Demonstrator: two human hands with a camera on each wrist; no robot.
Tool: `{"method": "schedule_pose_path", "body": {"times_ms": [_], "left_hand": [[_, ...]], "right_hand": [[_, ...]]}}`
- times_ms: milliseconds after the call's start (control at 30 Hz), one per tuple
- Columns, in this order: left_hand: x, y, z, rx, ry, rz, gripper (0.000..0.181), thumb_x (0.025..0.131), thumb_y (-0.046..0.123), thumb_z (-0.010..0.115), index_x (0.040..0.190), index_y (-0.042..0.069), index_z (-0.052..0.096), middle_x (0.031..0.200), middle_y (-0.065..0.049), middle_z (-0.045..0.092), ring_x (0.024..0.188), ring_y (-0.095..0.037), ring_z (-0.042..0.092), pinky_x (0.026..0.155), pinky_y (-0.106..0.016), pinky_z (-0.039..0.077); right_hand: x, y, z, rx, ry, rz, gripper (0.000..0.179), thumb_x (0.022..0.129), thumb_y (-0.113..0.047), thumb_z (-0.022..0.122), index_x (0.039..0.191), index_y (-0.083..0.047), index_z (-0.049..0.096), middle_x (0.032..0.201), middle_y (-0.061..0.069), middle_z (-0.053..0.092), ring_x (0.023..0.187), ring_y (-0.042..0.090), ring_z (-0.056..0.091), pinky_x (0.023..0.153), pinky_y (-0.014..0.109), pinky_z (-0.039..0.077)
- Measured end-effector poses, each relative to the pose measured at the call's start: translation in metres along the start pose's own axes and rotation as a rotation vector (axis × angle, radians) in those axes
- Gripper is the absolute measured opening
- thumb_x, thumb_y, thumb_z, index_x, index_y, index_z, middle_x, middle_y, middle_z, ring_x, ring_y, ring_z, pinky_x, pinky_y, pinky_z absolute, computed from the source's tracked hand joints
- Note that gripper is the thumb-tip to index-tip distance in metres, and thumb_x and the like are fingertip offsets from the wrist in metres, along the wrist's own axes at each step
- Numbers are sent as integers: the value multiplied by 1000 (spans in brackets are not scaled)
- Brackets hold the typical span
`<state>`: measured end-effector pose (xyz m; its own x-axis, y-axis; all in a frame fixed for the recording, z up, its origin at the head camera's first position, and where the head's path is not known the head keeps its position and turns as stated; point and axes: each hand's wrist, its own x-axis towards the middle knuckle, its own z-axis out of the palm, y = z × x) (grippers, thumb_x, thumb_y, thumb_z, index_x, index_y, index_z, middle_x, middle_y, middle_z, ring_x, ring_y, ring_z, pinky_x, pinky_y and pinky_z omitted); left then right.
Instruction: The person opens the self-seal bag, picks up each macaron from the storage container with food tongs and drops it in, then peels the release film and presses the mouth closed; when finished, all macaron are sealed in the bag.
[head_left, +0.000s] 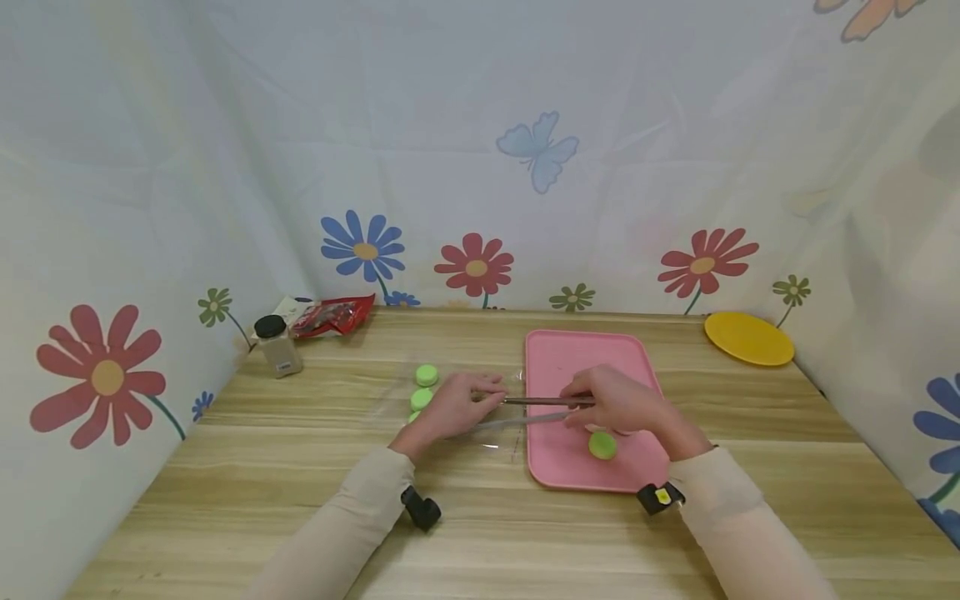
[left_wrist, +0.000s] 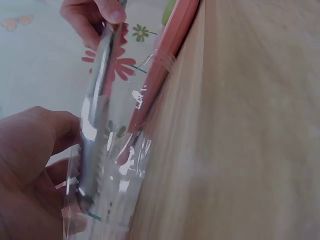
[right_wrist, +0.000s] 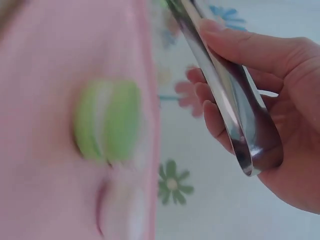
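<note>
My right hand [head_left: 618, 400] grips metal tongs [right_wrist: 225, 85] near their bent end, over a pink tray [head_left: 555, 462]. The tongs' toothed ends reach left to my left hand [head_left: 457, 404], overlapping a clear plastic bag [left_wrist: 125, 187] in the left wrist view. Curled fingers of my left hand hold the bag beside those ends. Several green macarons [head_left: 426, 375] lie in a row just left of this hand, partly hidden by it. On the tray sits another green macaron [head_left: 602, 445], with a pale macaron [right_wrist: 127, 215] beside it, blurred in the right wrist view.
At the back left stand a jar with a black lid [head_left: 277, 346] and a red packet [head_left: 333, 317]. A yellow plate [head_left: 748, 337] lies at the back right of the wooden table [head_left: 480, 533]. A flowered cloth [head_left: 600, 208] hangs behind the table.
</note>
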<state>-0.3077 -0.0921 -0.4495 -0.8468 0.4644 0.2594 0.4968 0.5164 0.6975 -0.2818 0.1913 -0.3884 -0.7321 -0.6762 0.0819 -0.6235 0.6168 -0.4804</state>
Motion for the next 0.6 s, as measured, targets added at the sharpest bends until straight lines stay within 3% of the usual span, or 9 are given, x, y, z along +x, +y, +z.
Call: {"method": "schedule_pose_path", "body": {"times_ms": [200,433,600], "left_hand": [[-2,-2,0,-25,24,-36,31,101,26,62,123,6,71,139,-9,60,133,-26,51,109,-44,42],[-2,-3,0,-39,47,-62,34,101,28,62,125,5,70,139,-8,60,136,-24,48,112,-42,38],[-3,-1,2,-74,75,-83,33,101,27,62,124,4,70,138,-7,61,135,-26,50,111,-43,39]], "right_hand": [[-33,27,-24,44,27,18,23,85,-16,81,106,-6,76,84,-6,63,73,10,57,65,25,53],[-83,50,-54,113,-4,116,27,87,-16,79,110,-2,75,89,-3,70,73,13,59,65,26,55],[-116,67,-71,63,-7,167,29,85,-18,81,109,-1,75,86,-8,71,68,8,58,61,24,52]]}}
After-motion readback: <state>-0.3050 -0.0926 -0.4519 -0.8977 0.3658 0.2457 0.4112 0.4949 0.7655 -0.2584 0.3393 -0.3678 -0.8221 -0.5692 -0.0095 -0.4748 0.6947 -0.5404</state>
